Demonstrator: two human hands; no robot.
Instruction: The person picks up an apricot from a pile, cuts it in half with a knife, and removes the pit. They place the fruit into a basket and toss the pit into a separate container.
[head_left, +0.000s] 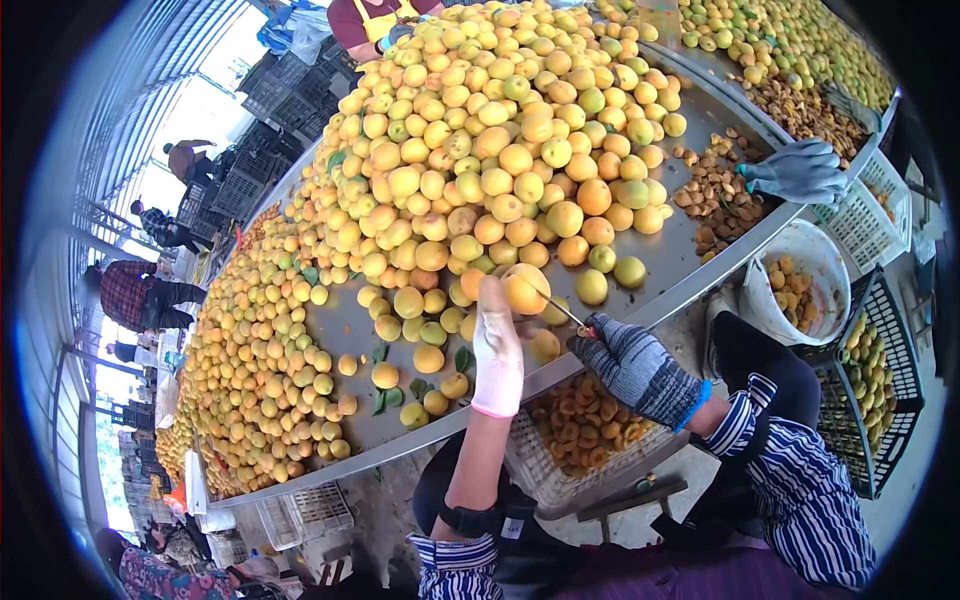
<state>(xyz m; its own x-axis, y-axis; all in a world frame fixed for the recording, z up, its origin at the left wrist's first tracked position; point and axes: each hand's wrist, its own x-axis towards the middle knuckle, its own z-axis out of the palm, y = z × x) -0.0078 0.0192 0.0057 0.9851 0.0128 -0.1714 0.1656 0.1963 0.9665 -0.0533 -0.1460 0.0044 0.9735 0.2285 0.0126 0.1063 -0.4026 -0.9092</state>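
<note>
Apricot (526,288) pinched in left hand (497,352) — knife (563,310) in right hand (636,366).

The left hand (497,345) wears a thin, smooth white cloth glove, the right hand (635,365) a coarse grey knit one, the apricot (525,288) has matt, velvety skin, the knife (560,308) is bare metal, the table (680,262) dull smudged sheet metal, the crate (560,485) white latticed plastic.
</note>
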